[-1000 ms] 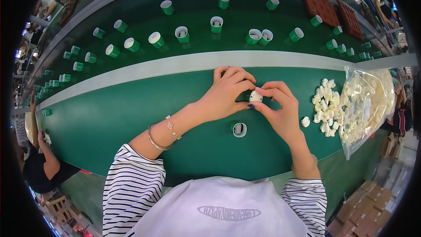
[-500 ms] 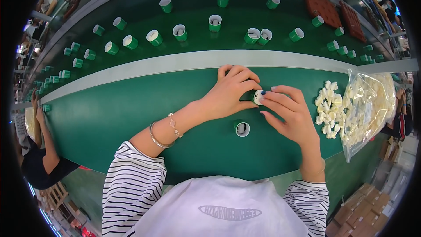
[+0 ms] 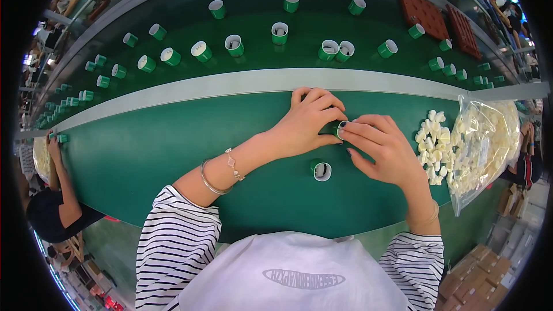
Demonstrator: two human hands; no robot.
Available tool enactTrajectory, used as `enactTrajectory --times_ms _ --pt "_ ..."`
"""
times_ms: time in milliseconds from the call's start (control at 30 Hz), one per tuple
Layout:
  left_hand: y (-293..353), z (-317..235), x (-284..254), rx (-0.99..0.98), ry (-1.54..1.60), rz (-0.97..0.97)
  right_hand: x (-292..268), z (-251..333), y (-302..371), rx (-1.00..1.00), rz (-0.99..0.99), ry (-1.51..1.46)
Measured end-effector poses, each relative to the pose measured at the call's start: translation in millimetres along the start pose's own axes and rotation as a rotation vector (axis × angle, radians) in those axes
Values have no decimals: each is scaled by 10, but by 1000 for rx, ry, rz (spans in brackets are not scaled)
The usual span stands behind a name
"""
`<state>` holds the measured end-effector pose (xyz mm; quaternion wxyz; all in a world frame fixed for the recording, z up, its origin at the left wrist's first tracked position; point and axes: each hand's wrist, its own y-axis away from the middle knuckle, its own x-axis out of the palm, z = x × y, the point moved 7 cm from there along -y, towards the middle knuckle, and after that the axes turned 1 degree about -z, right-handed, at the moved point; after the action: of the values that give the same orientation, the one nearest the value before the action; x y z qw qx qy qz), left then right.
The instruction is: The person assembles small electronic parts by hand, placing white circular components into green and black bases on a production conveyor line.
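Between thumb and fingers, my left hand (image 3: 311,121) grips a small green cup (image 3: 340,129) on the green tabletop (image 3: 144,144). The fingertips of my right hand (image 3: 380,147) press on the cup's whitish top, hiding most of it. Just nearer to me stands a second green cup (image 3: 321,170) with a white rim and something dark inside. Right of my right hand lies a loose pile of cream-white plastic pieces (image 3: 433,147).
Beside the pile lies a clear plastic bag (image 3: 487,144) of the same pieces. Beyond a pale rail (image 3: 247,83), several green cups (image 3: 279,33) stand on a green belt, some with white tops. Red-brown trays (image 3: 423,14) lie far right. Another person's arm (image 3: 66,190) reaches in at the left.
My right hand's fingers have moved over the held cup's top, covering more of its white piece. The left hand keeps its grip. The view has shifted slightly.
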<state>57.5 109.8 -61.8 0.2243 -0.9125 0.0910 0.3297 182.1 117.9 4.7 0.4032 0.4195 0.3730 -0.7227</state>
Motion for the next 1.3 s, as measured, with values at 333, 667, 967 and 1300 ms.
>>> enactTrajectory --times_ms 333,667,967,1300 --pt "-31 33 26 -1 10 2 28 9 16 73 83 129" --pt "-50 14 67 14 -13 4 -11 -15 60 50 43 116" --pt "-91 -94 178 40 31 38 30 -58 -3 17 56 168" --pt "-265 -76 67 23 -12 150 -209 -243 84 158 -17 -230"
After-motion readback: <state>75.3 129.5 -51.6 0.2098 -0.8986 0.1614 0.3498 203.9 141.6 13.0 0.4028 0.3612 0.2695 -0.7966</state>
